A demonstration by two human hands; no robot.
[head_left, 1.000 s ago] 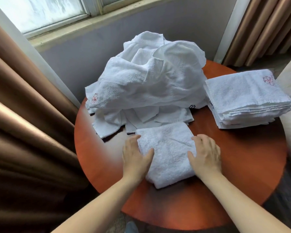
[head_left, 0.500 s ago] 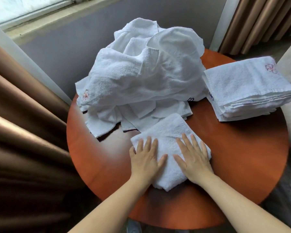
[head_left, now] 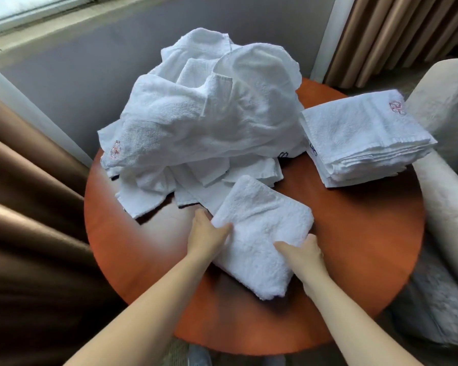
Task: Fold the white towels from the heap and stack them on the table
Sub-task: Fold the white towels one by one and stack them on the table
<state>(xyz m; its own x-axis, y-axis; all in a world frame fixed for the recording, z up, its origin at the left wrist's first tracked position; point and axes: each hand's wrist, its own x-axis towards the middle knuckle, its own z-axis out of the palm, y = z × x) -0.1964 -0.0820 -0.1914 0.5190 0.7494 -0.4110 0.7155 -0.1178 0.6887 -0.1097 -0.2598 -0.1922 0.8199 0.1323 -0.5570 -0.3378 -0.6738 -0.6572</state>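
A folded white towel (head_left: 262, 233) lies on the round reddish-brown table (head_left: 354, 260), turned at an angle, just in front of the heap. My left hand (head_left: 209, 233) grips its left edge, thumb on top and fingers under. On the right edge, my right hand (head_left: 302, 252) holds it the same way. The heap of loose white towels (head_left: 209, 114) fills the back of the table. To the right of the heap sits a stack of folded white towels (head_left: 362, 138) with a red embroidered mark on top.
Brown curtains (head_left: 24, 220) hang close along the table's left side, and more curtains (head_left: 397, 35) stand at the back right. A pale upholstered armchair (head_left: 444, 196) presses against the table's right edge beside the stack. A grey wall under a window sill lies behind the heap.
My hands lay flat on top of the folded towel half a second ago; now they have slid to its two sides and grip the edges. The towel has turned clockwise.
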